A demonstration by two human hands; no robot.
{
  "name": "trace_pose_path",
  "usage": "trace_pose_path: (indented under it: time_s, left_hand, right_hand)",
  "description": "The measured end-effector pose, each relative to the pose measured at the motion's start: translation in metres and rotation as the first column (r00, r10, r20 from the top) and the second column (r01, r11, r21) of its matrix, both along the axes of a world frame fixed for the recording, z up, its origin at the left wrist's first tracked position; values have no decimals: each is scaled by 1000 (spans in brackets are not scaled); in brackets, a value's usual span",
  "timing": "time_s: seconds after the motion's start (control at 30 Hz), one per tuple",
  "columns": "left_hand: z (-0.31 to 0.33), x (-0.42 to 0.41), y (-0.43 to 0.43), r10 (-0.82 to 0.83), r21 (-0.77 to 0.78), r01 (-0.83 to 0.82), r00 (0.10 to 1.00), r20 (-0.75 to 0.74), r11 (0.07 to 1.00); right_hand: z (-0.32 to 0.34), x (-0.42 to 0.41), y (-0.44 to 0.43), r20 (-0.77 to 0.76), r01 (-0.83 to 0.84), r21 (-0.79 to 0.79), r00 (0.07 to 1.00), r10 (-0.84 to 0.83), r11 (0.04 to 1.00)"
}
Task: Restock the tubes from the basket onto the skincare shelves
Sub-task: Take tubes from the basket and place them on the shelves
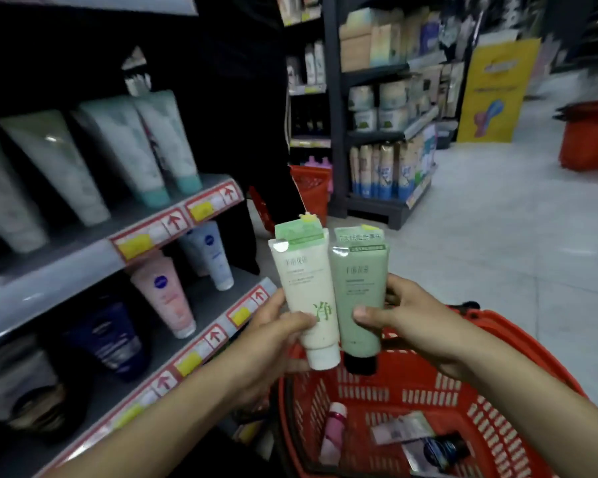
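Nearest, at five o'clock, a red plastic shopping basket (411, 388), with a pink tube (335, 432), a dark blue tube (442, 450) and a flat sachet (401, 431) lying on its bottom. Just above its rim, near six o'clock, two tubes held upright side by side, caps down, edges touching: white-capped cream tube (308, 288) gripped by the left hand (273, 339), thumb across the front and fingers behind; black-capped pale green tube (359, 291) gripped likewise by the right hand (411, 326). At eight o'clock, the lower skincare shelf (208, 294), carrying a navy tube (111, 336), a pink tube with a round blue logo (166, 294) and a white-and-blue tube (211, 257), all standing cap down. At ten o'clock, the upper shelf (83, 246), lined with pale teal-capped tubes (128, 150) leaning back. Farther off at twelve o'clock, a second red basket (311, 188) on the floor. At one o'clock, dark shelving (335, 98) stacked with boxes and packets. At two o'clock, a yellow sign (497, 91); at three o'clock, a red bin (591, 136), blurred.
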State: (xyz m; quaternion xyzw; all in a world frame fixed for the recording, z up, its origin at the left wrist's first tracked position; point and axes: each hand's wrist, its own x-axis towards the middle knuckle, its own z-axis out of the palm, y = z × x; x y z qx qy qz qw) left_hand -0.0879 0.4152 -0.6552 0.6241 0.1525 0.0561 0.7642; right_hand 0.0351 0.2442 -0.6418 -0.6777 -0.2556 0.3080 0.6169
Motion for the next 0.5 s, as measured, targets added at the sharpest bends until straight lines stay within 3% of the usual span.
trace_pose_path:
  time_s: [0.2,0.3,0.5]
  left_hand:
    - [65,-104,41,267,160,-296,947,182,942]
    - [94,-159,61,439,202,-488,865,245,849]
    - [140,-259,90,631,302,-721,692,352,623]
  right_hand:
    - [73,-70,73,132,-170,140,980,151,976]
    - [104,-112,115,183,-285,209,951,249,935]
    - [138,-197,188,251,-485,287,870,424,826]
